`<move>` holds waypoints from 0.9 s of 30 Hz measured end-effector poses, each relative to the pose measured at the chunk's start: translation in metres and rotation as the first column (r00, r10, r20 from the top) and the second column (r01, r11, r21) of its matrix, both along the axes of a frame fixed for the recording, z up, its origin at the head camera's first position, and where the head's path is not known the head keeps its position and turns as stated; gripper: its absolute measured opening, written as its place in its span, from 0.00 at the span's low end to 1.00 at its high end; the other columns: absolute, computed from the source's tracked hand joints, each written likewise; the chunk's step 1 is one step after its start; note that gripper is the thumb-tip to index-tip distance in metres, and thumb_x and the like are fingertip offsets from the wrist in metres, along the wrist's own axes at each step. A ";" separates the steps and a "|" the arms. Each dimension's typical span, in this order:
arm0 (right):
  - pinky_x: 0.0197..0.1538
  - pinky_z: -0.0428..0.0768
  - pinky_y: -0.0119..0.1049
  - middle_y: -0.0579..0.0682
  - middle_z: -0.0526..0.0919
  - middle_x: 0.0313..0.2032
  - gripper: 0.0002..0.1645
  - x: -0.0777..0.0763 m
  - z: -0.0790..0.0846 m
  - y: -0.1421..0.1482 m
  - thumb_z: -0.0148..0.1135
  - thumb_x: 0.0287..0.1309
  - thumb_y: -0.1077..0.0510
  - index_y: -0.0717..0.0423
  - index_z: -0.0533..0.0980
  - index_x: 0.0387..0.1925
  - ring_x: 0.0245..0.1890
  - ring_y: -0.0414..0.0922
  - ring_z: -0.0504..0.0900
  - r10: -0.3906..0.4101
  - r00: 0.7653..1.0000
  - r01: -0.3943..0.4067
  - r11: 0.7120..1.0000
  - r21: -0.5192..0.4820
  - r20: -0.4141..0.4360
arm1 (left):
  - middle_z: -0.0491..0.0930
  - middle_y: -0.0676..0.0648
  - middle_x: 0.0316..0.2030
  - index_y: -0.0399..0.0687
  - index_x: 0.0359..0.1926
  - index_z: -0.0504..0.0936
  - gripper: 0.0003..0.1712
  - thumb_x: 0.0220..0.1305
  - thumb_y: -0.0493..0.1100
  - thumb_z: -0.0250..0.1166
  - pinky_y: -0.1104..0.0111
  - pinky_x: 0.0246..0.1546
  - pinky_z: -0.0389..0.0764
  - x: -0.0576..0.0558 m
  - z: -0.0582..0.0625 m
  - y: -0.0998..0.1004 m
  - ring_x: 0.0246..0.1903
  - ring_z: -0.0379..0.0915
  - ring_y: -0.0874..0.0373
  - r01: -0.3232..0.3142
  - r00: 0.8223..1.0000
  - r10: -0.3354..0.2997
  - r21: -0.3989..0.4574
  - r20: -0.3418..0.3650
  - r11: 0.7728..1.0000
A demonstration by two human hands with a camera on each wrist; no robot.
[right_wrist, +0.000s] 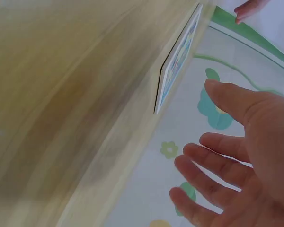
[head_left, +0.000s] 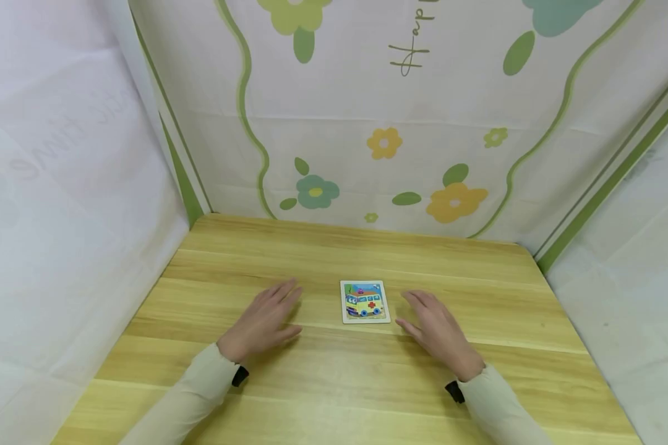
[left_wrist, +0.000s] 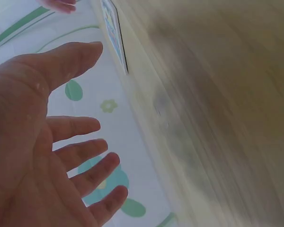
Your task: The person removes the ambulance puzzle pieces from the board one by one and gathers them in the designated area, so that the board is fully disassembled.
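Note:
A small flat picture puzzle [head_left: 365, 302] with a white border lies on the wooden table, showing a yellow ambulance with a red cross and a face. To its left is my left hand [head_left: 264, 322], fingers spread and holding nothing. My right hand [head_left: 436, 330] is just right of the puzzle, closer to it than the left, also with nothing in its grasp. In the left wrist view the palm of the left hand [left_wrist: 42, 137] and its extended fingers show beside the puzzle's edge [left_wrist: 113, 33]. The right wrist view shows the right hand [right_wrist: 246, 156] with relaxed fingers near the puzzle [right_wrist: 180, 56].
The wood-grain table [head_left: 334, 383] meets a white fabric backdrop [head_left: 334, 148] printed with flowers at its far edge. White cloth panels stand along the left side [head_left: 72, 204] and the right side [head_left: 634, 247]. Both wrists carry black straps below pale sleeves.

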State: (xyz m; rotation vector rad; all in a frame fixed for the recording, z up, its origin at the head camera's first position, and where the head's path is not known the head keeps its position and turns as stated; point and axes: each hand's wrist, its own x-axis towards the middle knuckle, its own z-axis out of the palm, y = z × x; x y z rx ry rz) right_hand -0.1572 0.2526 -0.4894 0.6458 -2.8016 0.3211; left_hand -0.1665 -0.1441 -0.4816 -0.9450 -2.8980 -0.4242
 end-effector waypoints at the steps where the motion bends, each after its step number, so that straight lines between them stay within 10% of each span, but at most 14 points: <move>1: 0.67 0.79 0.58 0.64 0.82 0.63 0.39 -0.002 -0.001 -0.001 0.75 0.65 0.47 0.66 0.75 0.68 0.64 0.61 0.80 0.008 1.000 -0.008 1.000 -0.007 -0.001 | 0.63 0.33 0.78 0.34 0.77 0.66 0.47 0.68 0.54 0.73 0.39 0.73 0.68 -0.002 0.000 0.002 0.75 0.63 0.34 0.003 1.000 -0.003 0.006 0.006 1.000; 19: 0.52 0.87 0.44 0.55 0.85 0.48 0.24 -0.037 0.005 -0.049 0.77 0.62 0.54 0.62 0.84 0.55 0.46 0.48 0.83 0.107 0.987 -0.099 0.992 -0.074 0.119 | 0.75 0.37 0.66 0.33 0.72 0.72 0.37 0.70 0.46 0.72 0.46 0.69 0.74 -0.036 -0.001 0.053 0.67 0.70 0.40 -0.002 0.965 -0.068 0.270 0.252 0.963; 27: 0.52 0.86 0.43 0.53 0.85 0.46 0.21 -0.052 0.009 -0.065 0.76 0.62 0.56 0.63 0.84 0.54 0.46 0.49 0.84 0.134 0.967 -0.110 0.987 -0.121 0.215 | 0.76 0.37 0.64 0.32 0.71 0.73 0.34 0.71 0.45 0.71 0.46 0.68 0.75 -0.049 -0.004 0.070 0.66 0.72 0.40 0.022 0.965 -0.098 0.297 0.243 0.955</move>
